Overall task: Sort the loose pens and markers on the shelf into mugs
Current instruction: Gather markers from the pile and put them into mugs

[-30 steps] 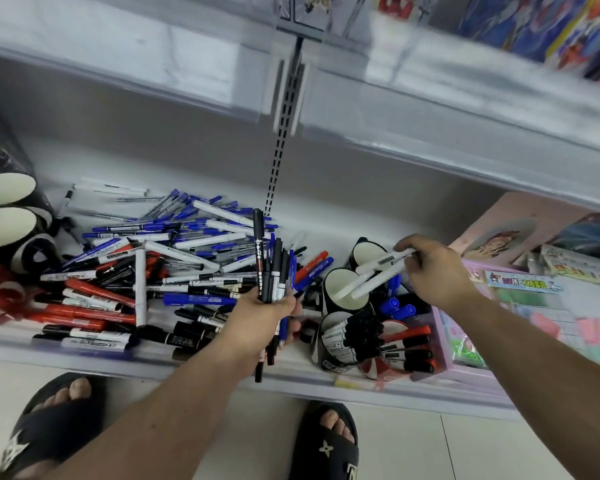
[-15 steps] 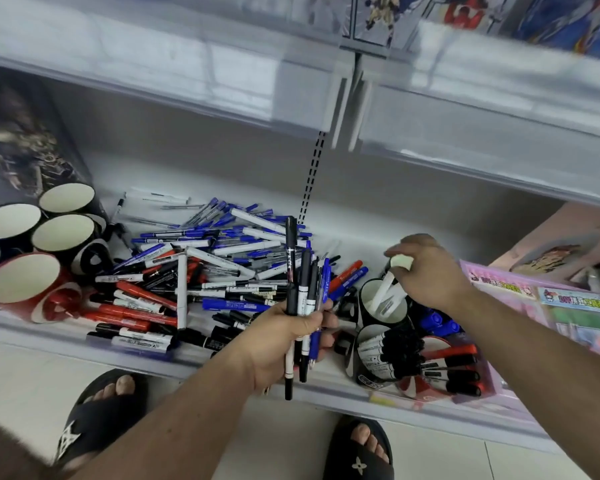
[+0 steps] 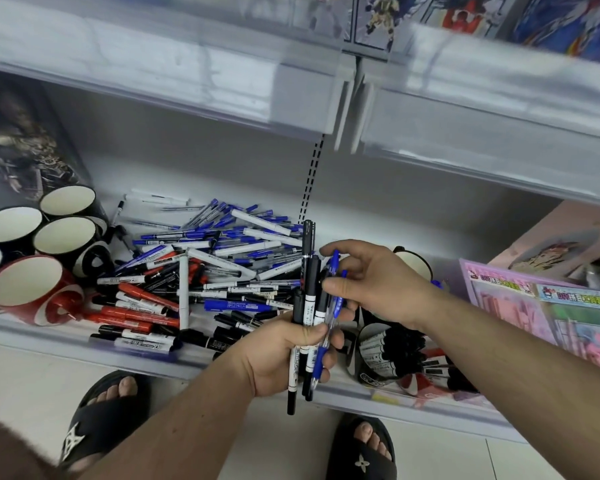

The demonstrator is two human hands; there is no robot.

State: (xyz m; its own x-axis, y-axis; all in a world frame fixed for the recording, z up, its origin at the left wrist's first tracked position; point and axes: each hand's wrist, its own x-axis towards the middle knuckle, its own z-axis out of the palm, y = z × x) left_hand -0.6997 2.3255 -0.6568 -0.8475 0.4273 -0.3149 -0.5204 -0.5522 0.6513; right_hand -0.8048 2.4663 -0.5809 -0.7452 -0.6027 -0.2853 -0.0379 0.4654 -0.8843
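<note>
Having left the mugs (image 3: 385, 355) at lower right, our right hand (image 3: 374, 285) is pinching a blue pen (image 3: 334, 271) from the bundle (image 3: 307, 306) our left hand (image 3: 284, 355) is gripping at centre; next we are probably dropping it into the blue mug.

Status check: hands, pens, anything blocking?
Left hand grips pen bundle. Right hand pinches blue pen from it. Loose pile remains on shelf. Nothing blocking.

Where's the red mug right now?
In the head view, the red mug sits at the far left of the shelf, in front of the black mugs and left of the loose pen pile.
</note>
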